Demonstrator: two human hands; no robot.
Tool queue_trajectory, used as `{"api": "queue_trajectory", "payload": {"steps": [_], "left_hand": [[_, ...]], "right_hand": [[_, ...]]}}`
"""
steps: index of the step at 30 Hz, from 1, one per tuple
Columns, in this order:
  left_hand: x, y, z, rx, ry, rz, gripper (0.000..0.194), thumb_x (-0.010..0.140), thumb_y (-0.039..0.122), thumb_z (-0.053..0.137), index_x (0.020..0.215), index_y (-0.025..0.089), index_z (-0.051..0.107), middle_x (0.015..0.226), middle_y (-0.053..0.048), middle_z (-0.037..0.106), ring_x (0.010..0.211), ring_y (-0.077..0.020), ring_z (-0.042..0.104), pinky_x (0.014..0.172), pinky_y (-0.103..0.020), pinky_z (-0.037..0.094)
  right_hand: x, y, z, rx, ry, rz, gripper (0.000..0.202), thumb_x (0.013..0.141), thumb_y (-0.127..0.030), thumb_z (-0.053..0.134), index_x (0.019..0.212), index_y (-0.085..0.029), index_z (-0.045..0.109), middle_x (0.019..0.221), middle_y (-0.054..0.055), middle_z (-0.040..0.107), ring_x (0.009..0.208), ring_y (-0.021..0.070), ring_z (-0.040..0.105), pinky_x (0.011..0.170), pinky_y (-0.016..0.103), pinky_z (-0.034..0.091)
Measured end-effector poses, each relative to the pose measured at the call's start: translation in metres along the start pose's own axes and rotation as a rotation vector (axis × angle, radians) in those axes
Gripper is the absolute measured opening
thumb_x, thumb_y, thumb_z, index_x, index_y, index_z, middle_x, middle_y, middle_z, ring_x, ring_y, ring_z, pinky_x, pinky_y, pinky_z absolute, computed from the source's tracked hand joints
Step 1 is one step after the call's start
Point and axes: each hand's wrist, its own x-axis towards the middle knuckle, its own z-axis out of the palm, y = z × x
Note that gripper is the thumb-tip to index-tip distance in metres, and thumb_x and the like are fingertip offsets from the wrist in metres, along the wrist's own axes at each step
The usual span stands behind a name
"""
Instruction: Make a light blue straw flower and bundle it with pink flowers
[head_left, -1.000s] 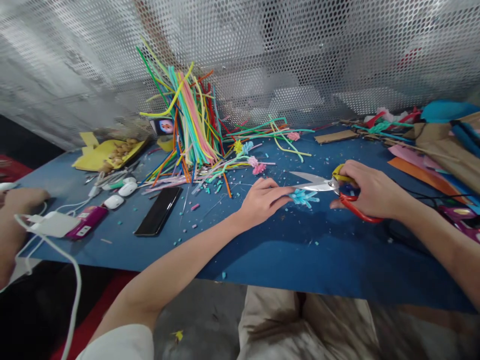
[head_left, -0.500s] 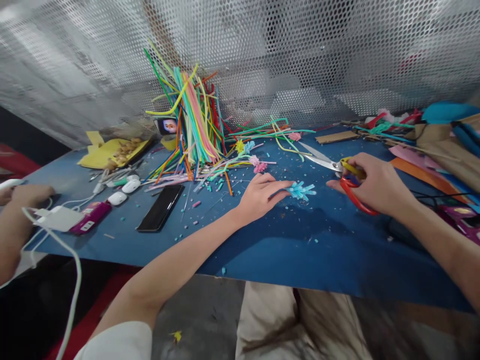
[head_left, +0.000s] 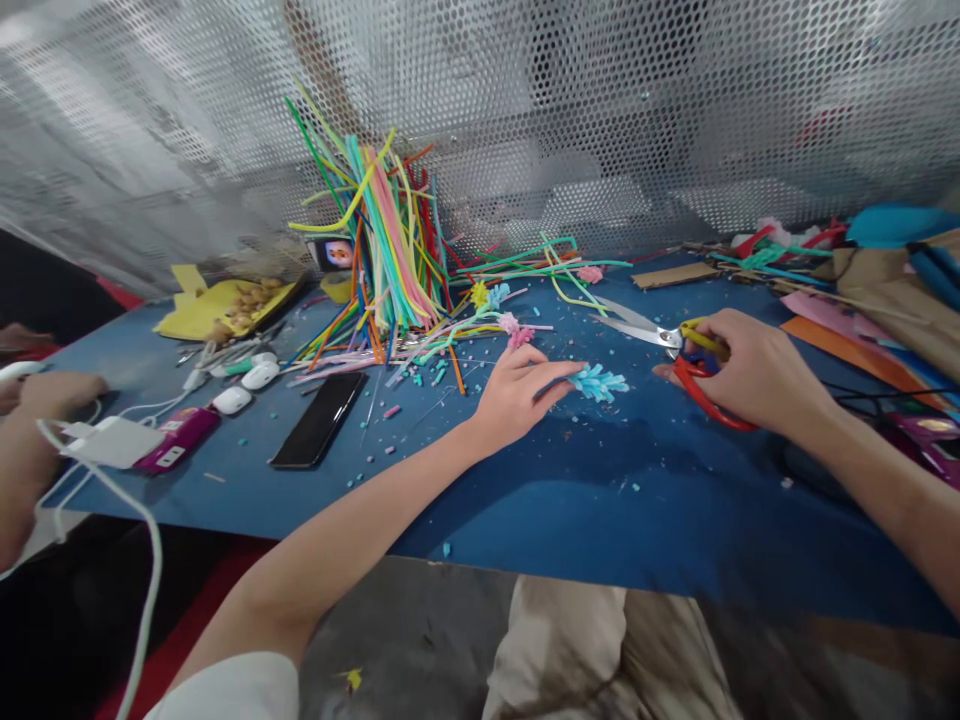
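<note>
My left hand (head_left: 517,398) pinches one end of a light blue, branched fuzzy piece (head_left: 598,383) just above the blue table (head_left: 525,520). To the right, my right hand (head_left: 757,370) grips the red and yellow handles of the scissors (head_left: 649,332). The blades point left and lie slightly apart, with nothing visible between them. Beyond my left hand are pink fuzzy pieces (head_left: 517,330), a yellow one (head_left: 479,293) and a light blue one (head_left: 498,295).
A tall bundle of coloured pipe cleaners (head_left: 390,230) stands at the back. A black phone (head_left: 319,420), a purple power bank (head_left: 178,438) and earphones lie left. Another person's hand (head_left: 64,393) rests at far left. Coloured sheets (head_left: 847,340) lie right.
The blue fuzzy piece has turned slightly in my left hand. The scissor blades are a little farther apart in my right hand. The view has shifted slightly.
</note>
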Motion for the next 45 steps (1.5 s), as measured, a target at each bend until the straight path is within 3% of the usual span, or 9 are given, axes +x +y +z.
{"api": "queue_trajectory", "payload": {"steps": [11,19,28,36,45], "left_hand": [[-0.001,-0.001,0.005,-0.001,-0.052,-0.001,0.027,0.1,0.039,0.058,0.113,0.019,0.072,0.086,-0.004,0.071,0.083,-0.0154,0.063,0.076,-0.03,0.047],[-0.001,0.002,0.004,-0.032,-0.068,0.013,0.024,0.101,0.037,0.058,0.113,0.019,0.069,0.084,-0.002,0.073,0.083,-0.0163,0.061,0.078,-0.031,0.047],[0.001,0.002,0.0,-0.003,-0.049,-0.013,0.024,0.101,0.035,0.057,0.109,0.016,0.07,0.089,-0.005,0.072,0.085,-0.0165,0.063,0.08,-0.031,0.046],[0.001,0.002,0.0,0.013,-0.037,-0.024,0.028,0.103,0.038,0.053,0.111,0.016,0.069,0.089,-0.006,0.072,0.084,-0.017,0.063,0.081,-0.032,0.046],[0.002,0.002,-0.003,0.029,-0.069,-0.086,0.031,0.104,0.04,0.046,0.111,0.017,0.066,0.086,-0.005,0.073,0.083,-0.0186,0.061,0.083,-0.035,0.042]], "right_hand": [[-0.002,0.006,0.007,-0.025,-0.02,0.005,0.047,0.071,-0.062,0.076,0.082,-0.023,0.053,0.084,0.003,0.06,0.07,0.0197,0.054,0.063,0.032,0.04],[-0.003,0.002,0.007,-0.056,-0.007,0.107,0.049,0.073,-0.066,0.072,0.086,-0.023,0.053,0.086,0.004,0.063,0.069,0.0203,0.054,0.062,0.031,0.038],[-0.003,-0.006,0.003,-0.008,0.022,0.06,0.052,0.073,-0.069,0.071,0.08,-0.023,0.05,0.083,0.004,0.06,0.066,0.0173,0.051,0.062,0.031,0.037],[-0.007,-0.016,0.002,-0.011,0.007,0.07,0.049,0.073,-0.065,0.074,0.089,-0.023,0.056,0.089,0.004,0.063,0.075,0.0203,0.056,0.067,0.031,0.041],[-0.005,-0.008,0.005,0.027,0.007,0.091,0.053,0.069,-0.068,0.076,0.086,-0.022,0.055,0.084,0.004,0.062,0.07,0.0186,0.054,0.065,0.031,0.04]]}}
